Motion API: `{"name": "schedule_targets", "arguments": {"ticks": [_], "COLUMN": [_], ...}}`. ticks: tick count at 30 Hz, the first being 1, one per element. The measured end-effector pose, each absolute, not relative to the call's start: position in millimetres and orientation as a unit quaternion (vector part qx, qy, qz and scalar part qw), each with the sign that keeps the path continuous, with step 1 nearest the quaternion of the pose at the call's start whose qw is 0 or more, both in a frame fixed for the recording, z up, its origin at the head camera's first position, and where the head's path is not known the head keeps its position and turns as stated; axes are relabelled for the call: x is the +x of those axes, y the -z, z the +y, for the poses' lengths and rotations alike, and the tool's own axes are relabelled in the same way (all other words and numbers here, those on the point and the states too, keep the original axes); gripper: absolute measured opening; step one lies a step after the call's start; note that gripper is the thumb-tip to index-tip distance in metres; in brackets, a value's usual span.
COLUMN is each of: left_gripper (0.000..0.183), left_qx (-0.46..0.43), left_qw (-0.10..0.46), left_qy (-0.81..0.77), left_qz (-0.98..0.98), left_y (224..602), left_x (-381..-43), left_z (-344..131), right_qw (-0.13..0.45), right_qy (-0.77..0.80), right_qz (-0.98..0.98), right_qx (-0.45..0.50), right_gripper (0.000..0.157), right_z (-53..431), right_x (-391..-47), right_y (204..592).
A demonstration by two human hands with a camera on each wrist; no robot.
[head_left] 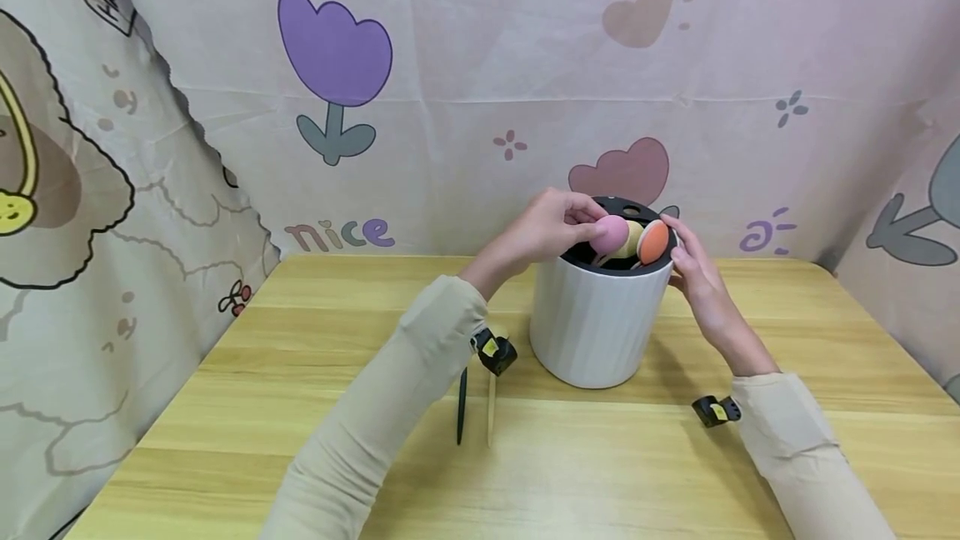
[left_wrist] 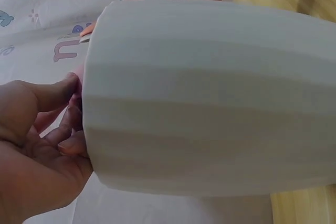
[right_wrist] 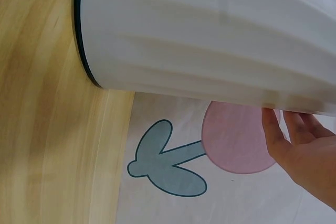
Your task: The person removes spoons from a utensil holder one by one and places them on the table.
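A white ribbed utensil holder with a black inner rim stands upright on the table. Pink, yellow and orange rounded heads on thin stems stick up from its opening. With thumb and fingers, my left hand pinches the pink head at the holder's mouth; the left wrist view has these fingers right at the rim. My right hand rests on the holder's right side near the top, its fingertips touching the white wall in the right wrist view.
Below my left forearm lie a dark stick and a pale wooden stick, their upper ends hidden by the sleeve and wrist camera. A printed cloth hangs behind the wooden table and along its sides.
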State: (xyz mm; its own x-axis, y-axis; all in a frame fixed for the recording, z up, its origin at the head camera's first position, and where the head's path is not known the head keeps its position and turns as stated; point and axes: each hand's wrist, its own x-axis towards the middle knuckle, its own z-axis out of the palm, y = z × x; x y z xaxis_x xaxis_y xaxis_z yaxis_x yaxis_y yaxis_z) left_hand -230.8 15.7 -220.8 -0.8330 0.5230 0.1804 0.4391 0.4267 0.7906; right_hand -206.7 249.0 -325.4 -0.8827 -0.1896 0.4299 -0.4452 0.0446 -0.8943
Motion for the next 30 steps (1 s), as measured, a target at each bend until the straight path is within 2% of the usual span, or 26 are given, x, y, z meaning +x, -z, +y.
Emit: {"name": "schedule_targets", "arguments": {"ticks": [13,24,30], "left_gripper": [0.023,0.021,0.026], "left_qx": [0.28,0.291,0.285], "left_qw": [0.063,0.041,-0.001], "left_qy": [-0.5,-0.494,-0.515], "left_qz": [0.817,0.818,0.808], "left_y": [222,230,234], "left_x": [-231,-232,-233], "left_z": [1,-4,-4], "right_qw": [0.096,0.097,0.097], "right_qy": [-0.651,-0.66,-0.661], "right_qz": [-0.72,-0.71,-0.709], "right_qx": [0.222,0.225,0.227], "right_gripper": [0.053,0.053,0.053], "right_z": [249,249,249], "right_x": [-207,-208,-209], "right_y": [324,326,327]}}
